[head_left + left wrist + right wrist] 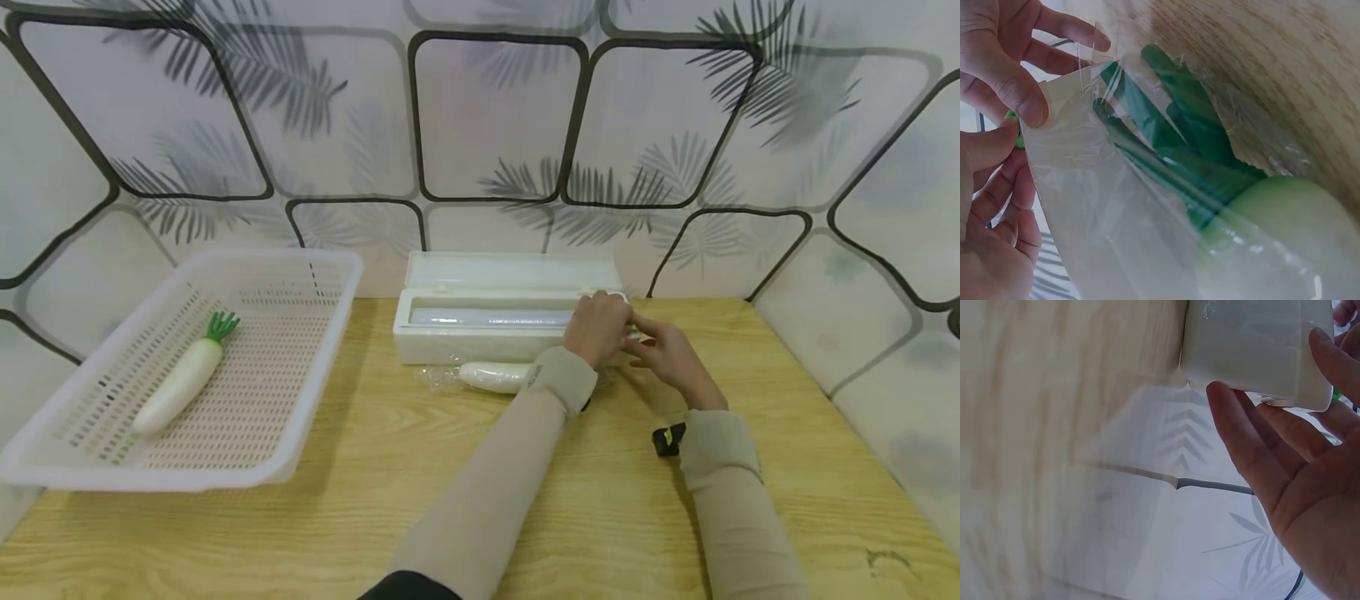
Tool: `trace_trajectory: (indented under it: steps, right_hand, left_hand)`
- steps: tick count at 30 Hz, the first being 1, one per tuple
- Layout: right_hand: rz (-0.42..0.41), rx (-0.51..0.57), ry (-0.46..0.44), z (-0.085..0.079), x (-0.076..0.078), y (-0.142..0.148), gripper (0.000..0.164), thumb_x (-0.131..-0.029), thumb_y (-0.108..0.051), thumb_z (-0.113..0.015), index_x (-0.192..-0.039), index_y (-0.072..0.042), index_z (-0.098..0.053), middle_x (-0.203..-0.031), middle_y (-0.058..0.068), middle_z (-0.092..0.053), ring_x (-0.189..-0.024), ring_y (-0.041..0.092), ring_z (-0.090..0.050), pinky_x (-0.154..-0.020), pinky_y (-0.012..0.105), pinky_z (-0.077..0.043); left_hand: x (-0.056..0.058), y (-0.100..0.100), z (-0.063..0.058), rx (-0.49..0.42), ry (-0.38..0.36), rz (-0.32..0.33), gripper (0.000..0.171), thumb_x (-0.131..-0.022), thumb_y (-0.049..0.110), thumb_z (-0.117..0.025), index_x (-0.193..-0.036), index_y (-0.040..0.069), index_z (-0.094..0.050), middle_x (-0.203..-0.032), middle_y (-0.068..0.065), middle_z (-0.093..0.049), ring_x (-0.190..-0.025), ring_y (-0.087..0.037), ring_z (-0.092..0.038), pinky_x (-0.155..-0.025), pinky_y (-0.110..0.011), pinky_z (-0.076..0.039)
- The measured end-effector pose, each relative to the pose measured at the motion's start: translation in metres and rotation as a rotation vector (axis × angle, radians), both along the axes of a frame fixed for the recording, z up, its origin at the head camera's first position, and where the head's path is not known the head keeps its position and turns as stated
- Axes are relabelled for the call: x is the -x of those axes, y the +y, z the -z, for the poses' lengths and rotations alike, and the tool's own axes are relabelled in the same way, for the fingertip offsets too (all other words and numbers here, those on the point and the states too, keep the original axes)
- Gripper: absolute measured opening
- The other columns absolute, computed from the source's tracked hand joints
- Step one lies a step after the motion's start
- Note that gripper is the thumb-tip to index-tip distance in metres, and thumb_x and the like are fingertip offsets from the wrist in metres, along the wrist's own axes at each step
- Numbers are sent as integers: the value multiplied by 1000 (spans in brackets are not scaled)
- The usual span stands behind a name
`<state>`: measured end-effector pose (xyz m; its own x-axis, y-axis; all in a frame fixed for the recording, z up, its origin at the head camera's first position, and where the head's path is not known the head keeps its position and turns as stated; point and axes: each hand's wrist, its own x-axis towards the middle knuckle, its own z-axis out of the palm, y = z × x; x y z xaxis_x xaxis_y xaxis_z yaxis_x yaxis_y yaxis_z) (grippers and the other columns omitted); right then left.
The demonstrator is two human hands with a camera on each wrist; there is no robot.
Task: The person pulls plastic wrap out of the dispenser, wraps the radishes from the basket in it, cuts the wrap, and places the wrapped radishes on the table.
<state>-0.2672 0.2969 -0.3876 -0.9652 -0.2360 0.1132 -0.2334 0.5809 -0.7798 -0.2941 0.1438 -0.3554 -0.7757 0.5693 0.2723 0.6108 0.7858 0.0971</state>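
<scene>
My left hand [597, 325] reaches over the right end of a white cling film box [480, 346]. Its thumb and fingers pinch a small green slider [1018, 132] at the box's edge. Opposite it, my right hand [667, 358] holds the end of the box, thumb on one face and fingers [1241, 431] against the end. Inside the box lies a roll of clear film [487, 317], under the raised lid [510, 271]. A white radish [491, 377] wrapped in clear film lies before the box; its green leaves [1179, 131] show through the film in the left wrist view.
A white perforated basket [288, 450] stands at the left, with an unwrapped radish [180, 387] in it. Patterned wall covering [491, 117] rises behind the wooden table [600, 517] and along its sides. A black strap piece [667, 439] sits at my right wrist.
</scene>
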Motion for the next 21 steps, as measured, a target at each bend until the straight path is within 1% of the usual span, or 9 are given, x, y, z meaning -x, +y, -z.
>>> trace_trajectory:
  steps: [3,7,13,17,21]
  right_hand:
    - [3,17,-17,0,1,1,57,-104,-7,-58,-151,11,-31,-144,39,-42,-112,54,-60,-78,36,-60]
    - [9,12,-20,-1,1,3,58,-104,-7,-58,-151,10,-30,-147,39,-39,-112,54,-59,-76,34,-60]
    - [8,-1,-20,-2,1,4,59,-103,-10,-59,-152,8,-30,-150,37,-36,-110,52,-61,-75,35,-60]
    - [0,7,-16,-1,0,4,60,-103,-8,-60,-152,8,-30,-152,36,-34,-107,51,-63,-74,36,-60]
    - [-11,23,-8,-1,0,4,60,-102,-9,-61,-152,7,-31,-152,36,-34,-104,49,-65,-73,37,-61]
  left_hand:
    - [0,0,-2,13,6,-6,18,-99,26,-69,-114,21,-78,-101,7,-69,-93,-10,-60,-88,-27,-49]
    - [0,0,-3,23,17,-3,19,-99,26,-69,-116,23,-78,-101,7,-69,-93,-10,-60,-87,-27,-49]
    - [1,-3,-1,39,40,9,21,-100,28,-68,-119,26,-77,-103,8,-70,-94,-10,-60,-87,-27,-49]
    - [2,-6,0,55,47,21,22,-101,28,-66,-119,25,-77,-104,8,-71,-95,-10,-61,-88,-28,-49]
    - [2,-8,-1,49,37,31,21,-101,27,-66,-118,23,-77,-104,7,-72,-94,-10,-62,-88,-28,-49]
